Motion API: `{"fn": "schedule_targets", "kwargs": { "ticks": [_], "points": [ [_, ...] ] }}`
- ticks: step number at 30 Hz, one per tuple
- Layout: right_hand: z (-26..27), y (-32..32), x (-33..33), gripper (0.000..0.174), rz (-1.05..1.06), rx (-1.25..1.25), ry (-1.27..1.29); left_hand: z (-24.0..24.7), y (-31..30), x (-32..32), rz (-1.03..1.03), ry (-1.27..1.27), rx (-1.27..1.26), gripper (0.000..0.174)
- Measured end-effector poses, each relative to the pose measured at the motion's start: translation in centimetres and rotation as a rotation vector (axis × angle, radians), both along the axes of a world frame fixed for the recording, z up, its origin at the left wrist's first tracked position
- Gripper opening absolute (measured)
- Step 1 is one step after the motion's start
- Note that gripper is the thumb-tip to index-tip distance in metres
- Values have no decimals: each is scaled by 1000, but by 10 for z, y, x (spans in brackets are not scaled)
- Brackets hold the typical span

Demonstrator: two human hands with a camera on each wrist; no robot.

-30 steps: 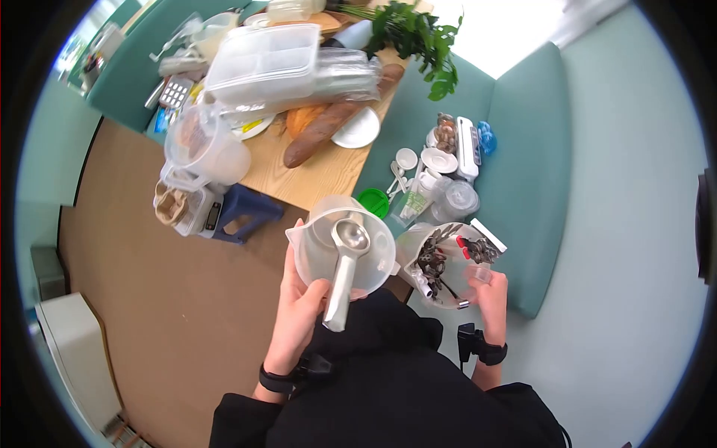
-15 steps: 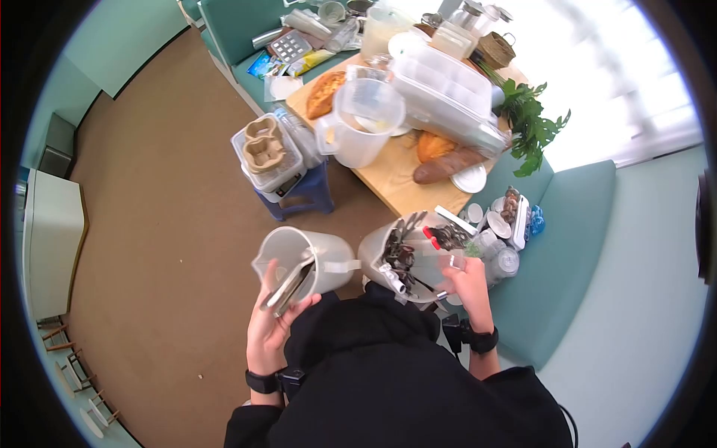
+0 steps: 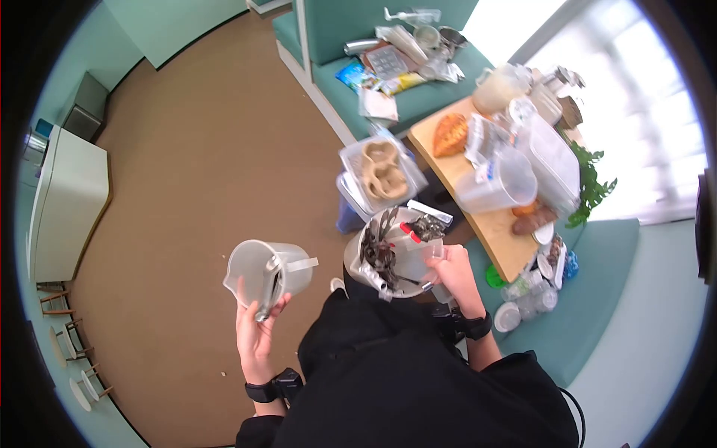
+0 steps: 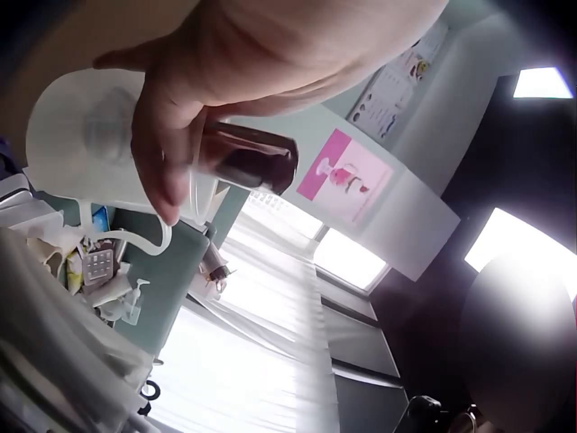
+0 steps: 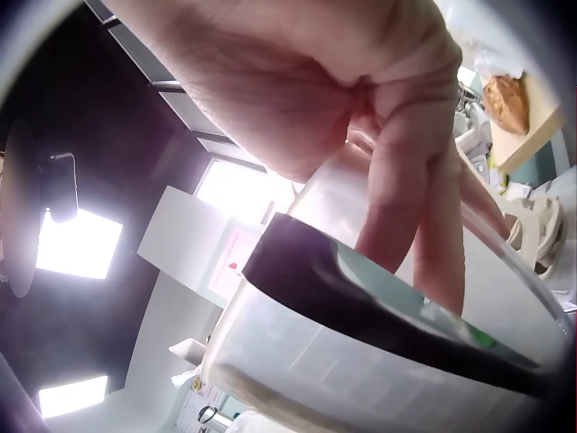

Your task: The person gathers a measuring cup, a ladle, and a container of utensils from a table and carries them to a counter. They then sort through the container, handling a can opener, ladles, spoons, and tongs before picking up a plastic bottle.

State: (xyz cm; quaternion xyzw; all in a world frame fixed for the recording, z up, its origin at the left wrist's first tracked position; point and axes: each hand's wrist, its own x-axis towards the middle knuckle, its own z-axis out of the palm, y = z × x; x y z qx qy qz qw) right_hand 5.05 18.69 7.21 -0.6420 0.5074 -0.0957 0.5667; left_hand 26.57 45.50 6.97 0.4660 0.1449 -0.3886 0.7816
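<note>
Head view: left grip holds 1 pitcher near its rim; right grip, another's handle.

The window glares white; fisheye distortion bends the head view's dark edges.

Black top, black wrist straps
Boxy black modules sit behind the fingers; farther back, a thin dark cable curves.

floor left of the left jug: passable. gap between left jug and right jug: narrow. left jug's mouth: partly obstructed by metal tool. right jug's mouth: utensils crowd left side. beyond it, tub obstructs; rightward, table and pitcher.
</note>
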Motion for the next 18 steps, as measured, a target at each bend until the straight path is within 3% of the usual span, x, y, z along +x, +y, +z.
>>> {"fn": "schedule_targets", "kwargs": {
  "ticks": [2, 6, 10, 12, 14, 17, 18],
  "points": [
    [-3, -6, 36, 14, 56, -7, -5, -21, 10, 42, 172, 228, -186, 67],
    [-4, -40, 132, 16, 88, -13, 0, 3, -27, 116, 23, -118, -18, 56],
    [-26, -80, 231, 14, 77, -40, -9, -23, -17, 212, 342, 227, -296, 62],
    [-28, -108, 290, 13, 108, -75, 66, 52, -68, 249, 134, -147, 181, 70],
    [-5, -124, 350, 12, 135, -104, 59, 54, -74, 294, 207, -213, 126, 75],
    [4, -145, 428, 12, 219, -84, -35, 46, -64, 360, 401, -65, -2, 79],
    [23, -177, 472, 12, 225, -31, 14, 90, -96, 409, 385, -100, 78, 79]
  ]
}}
